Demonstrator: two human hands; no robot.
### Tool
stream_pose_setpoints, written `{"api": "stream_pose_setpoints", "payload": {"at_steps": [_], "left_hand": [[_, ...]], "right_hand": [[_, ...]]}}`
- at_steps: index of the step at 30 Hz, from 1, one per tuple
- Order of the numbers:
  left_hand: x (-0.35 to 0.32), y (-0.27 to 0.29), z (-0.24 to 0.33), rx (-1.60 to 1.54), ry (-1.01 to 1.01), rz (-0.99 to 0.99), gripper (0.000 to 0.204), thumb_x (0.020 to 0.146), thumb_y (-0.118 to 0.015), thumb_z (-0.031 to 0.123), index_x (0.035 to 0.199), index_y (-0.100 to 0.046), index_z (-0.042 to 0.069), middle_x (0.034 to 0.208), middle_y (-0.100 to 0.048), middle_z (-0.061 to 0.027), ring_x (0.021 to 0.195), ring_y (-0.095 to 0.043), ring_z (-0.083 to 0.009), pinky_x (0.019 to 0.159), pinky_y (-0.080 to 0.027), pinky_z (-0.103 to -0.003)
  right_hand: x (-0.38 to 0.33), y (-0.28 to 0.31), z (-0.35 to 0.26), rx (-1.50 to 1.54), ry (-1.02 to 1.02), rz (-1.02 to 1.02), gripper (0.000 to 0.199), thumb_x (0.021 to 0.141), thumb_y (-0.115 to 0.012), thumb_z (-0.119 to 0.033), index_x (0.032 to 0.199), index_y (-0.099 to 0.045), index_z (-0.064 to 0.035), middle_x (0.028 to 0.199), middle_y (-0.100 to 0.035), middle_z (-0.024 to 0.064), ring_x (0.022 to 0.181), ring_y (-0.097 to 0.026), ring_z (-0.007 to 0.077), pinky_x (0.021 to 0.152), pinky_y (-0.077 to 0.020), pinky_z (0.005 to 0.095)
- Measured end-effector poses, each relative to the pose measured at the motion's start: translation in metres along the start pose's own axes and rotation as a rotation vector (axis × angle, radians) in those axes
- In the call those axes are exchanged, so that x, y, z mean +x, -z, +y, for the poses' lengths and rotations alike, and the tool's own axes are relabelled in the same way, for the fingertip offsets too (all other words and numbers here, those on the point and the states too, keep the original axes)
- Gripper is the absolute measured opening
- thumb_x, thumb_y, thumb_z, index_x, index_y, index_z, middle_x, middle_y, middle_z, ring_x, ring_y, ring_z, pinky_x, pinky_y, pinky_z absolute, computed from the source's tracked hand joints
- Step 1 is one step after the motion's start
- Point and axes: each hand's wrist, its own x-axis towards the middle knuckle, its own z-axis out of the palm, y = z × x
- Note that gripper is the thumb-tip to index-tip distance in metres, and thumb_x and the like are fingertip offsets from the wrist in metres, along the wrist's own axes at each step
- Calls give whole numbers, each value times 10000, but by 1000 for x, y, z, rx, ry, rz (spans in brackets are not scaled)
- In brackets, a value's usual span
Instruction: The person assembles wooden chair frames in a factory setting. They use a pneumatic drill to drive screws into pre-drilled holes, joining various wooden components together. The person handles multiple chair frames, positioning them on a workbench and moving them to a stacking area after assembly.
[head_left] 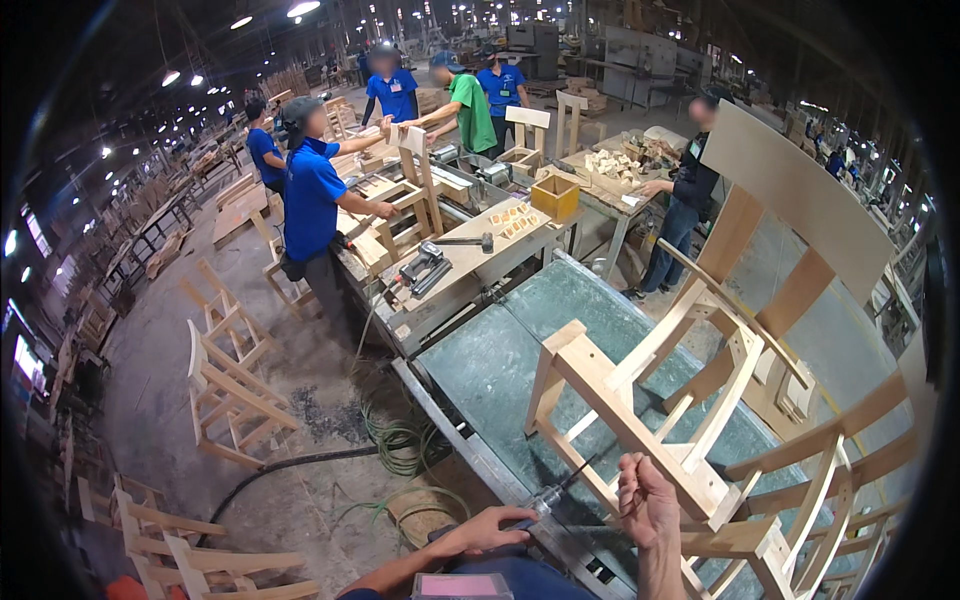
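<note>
Dim workshop; lamps overhead. Green-topped worktable (500, 345), scuffed and dusty; unfinished wooden chair frame (630, 408) resting on it. Half-built chairs (215, 375) stand on the floor at left; workers in blue and green shirts beyond. From here, the person's left hand (485, 535) grasps a power driver (546, 502), long bit toward the frame. Right hand (650, 500) clenched beside the frame's rail; cannot tell whether it pinches anything. Pink card (462, 585) at the person's front: print unreadable.
</note>
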Motion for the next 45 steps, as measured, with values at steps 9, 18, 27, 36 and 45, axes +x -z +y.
{"api": "stream_pose_setpoints", "payload": {"at_steps": [9,18,27,36,45], "left_hand": [[-75,-52,-1,-296,135,86,372,923,-662,154,1276,-585,67,725,-594,-14,553,-547,-81,503,-440,-244],[-69,-80,24,-439,60,-1,394,906,-659,102,1286,-561,73,701,-585,-40,546,-545,-105,499,-447,-255],[-57,-92,53,-506,-36,-208,433,881,-724,141,1285,-577,95,760,-578,-6,595,-533,-71,536,-435,-227],[-40,-106,85,-367,-302,-466,418,831,-722,0,1223,-607,89,1176,-577,-118,751,-586,-139,661,-480,-273],[-26,-120,86,-310,-322,-519,422,811,-748,64,1215,-626,55,1197,-582,-138,1092,-554,-253,971,-393,-367]], "right_hand": [[-46,76,53,-43,-91,117,313,957,-638,-273,1187,-602,-64,974,-685,75,740,-662,139,645,-590,249],[-101,97,39,-146,138,64,183,966,-619,-180,1100,-601,-57,977,-676,93,733,-653,137,624,-573,260],[-126,125,20,-68,260,82,183,910,-686,-140,1060,-627,-54,855,-622,51,668,-557,117,588,-491,253],[-136,123,-31,454,308,-125,244,997,-590,-282,1063,-626,-49,791,-611,13,607,-546,55,485,-487,178],[-133,104,-39,113,641,-30,230,979,-622,-294,972,-578,-69,708,-492,-29,547,-467,24,432,-441,167]]}}
